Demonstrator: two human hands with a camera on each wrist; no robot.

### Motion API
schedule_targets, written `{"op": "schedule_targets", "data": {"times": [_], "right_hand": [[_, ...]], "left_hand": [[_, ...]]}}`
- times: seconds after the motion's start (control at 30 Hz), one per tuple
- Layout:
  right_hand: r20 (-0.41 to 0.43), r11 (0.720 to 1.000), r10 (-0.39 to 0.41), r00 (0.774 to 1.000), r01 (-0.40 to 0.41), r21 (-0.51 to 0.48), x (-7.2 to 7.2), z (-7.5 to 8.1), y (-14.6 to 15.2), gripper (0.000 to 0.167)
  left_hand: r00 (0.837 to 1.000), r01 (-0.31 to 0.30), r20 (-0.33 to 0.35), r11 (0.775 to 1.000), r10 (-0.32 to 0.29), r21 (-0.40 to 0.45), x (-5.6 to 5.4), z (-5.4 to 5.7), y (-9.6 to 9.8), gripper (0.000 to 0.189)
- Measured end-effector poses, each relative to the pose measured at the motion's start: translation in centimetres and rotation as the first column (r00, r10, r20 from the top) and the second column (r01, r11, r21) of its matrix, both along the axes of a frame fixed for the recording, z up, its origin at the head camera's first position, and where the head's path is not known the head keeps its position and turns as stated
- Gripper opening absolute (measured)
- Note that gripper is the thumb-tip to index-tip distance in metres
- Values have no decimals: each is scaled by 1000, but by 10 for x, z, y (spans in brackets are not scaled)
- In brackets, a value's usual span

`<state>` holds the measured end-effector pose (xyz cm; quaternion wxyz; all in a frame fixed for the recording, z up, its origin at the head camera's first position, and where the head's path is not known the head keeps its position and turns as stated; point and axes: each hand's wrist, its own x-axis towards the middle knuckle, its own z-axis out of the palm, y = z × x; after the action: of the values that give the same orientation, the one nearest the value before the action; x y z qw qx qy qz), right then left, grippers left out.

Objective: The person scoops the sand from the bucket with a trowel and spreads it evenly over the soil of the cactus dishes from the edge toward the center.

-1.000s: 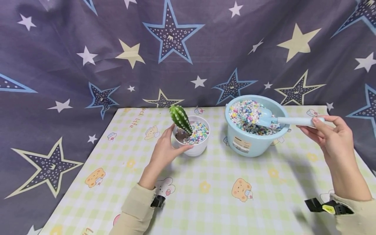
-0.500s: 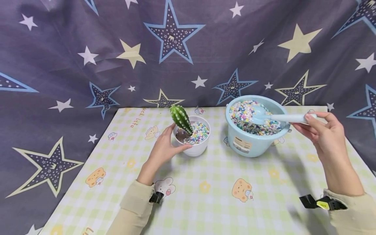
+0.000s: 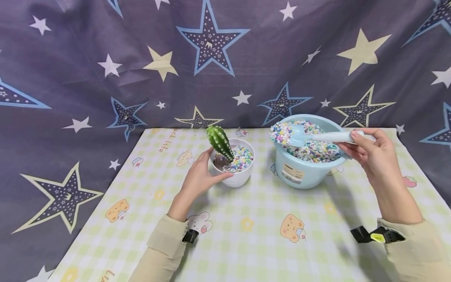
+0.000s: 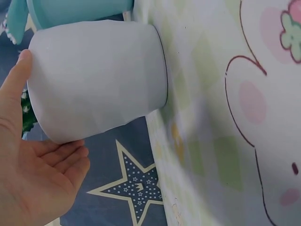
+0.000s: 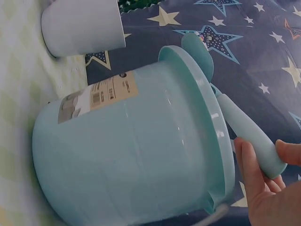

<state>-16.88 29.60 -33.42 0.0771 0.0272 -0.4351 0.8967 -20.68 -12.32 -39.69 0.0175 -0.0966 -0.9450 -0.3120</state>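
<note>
A white flower pot (image 3: pixel 237 179) stands on the table, with a green cactus (image 3: pixel 220 143) leaning left and multicoloured pebbles (image 3: pixel 242 158) inside. My left hand (image 3: pixel 201 174) holds the pot from its left side, thumb near the front rim and fingers around the back; the left wrist view shows this grip from below (image 4: pixel 51 174). To the right is a light blue bucket (image 3: pixel 308 176) filled with similar pebbles. My right hand (image 3: pixel 373 156) grips the handle of a light blue shovel (image 3: pixel 327 136), whose blade, heaped with pebbles, hangs over the bucket's left rim.
A pale green checked tablecloth (image 3: pixel 246 250) with cartoon prints covers the table. Behind it hangs a dark curtain (image 3: pixel 134 35) patterned with stars. The bucket has a paper label (image 5: pixel 101 96) on its side and a wire handle (image 5: pixel 214 215).
My right hand has moved left, carrying the pebble-filled shovel from above the middle of the bucket to its left rim. My left hand keeps holding the pot in place.
</note>
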Motion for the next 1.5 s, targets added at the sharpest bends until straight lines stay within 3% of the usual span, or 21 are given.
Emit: {"op": "schedule_targets", "data": {"times": [0.57,0.8,1.17,1.5], "right_hand": [[73,992,80,994,-86,96,-18,12,-27,12],[75,988,136,988,-141,64,-23,12,-35,10],[120,978,156,980,-171,120,-27,15,-44,12],[123,953,156,980,-182,243,-31,14,-55,17]], "left_hand": [[997,-55,-46,999,54,-1,5,-1,6,112],[996,-69,-56,998,69,4,8,-1,8,113],[994,-97,-56,995,96,-6,10,-3,11,114],[991,-118,-61,993,116,-30,12,-3,13,113]]}}
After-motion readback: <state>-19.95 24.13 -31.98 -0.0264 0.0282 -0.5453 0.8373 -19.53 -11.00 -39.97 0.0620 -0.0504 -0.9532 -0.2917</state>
